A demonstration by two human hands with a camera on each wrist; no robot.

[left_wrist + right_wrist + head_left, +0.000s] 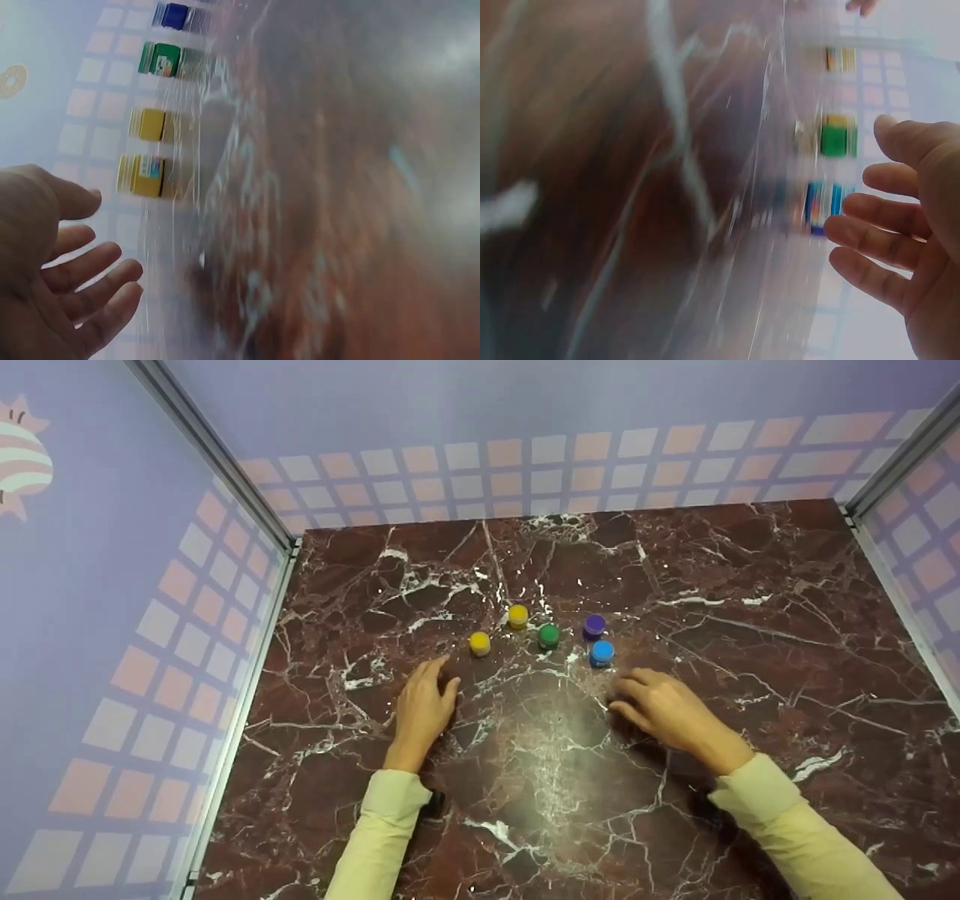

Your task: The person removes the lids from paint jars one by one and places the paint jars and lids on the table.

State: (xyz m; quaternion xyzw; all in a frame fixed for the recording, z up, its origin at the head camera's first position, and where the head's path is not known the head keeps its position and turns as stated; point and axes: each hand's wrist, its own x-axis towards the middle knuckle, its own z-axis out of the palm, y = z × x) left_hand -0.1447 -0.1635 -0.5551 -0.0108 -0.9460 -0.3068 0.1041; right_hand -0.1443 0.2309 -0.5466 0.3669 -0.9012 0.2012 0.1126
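Observation:
Several small paint jars stand in a loose group on the marbled tabletop. In the head view a yellow jar (479,644) is leftmost, with another yellow jar (517,616) behind it, a green jar (549,637) in the middle, and a purple jar (594,627) behind a blue jar (602,653) on the right. My left hand (424,703) is just short of the leftmost yellow jar, fingers relaxed and holding nothing. Below the blue jar, my right hand (663,706) hovers with loosely bent fingers, also holding nothing. Both wrist views show the palms bare.
The dark red marbled table (555,810) has white veins and light glare at its middle. Purple panels with pink and white squares stand along its back (450,405), left (90,607) and right sides, joined by grey metal corner strips (225,450).

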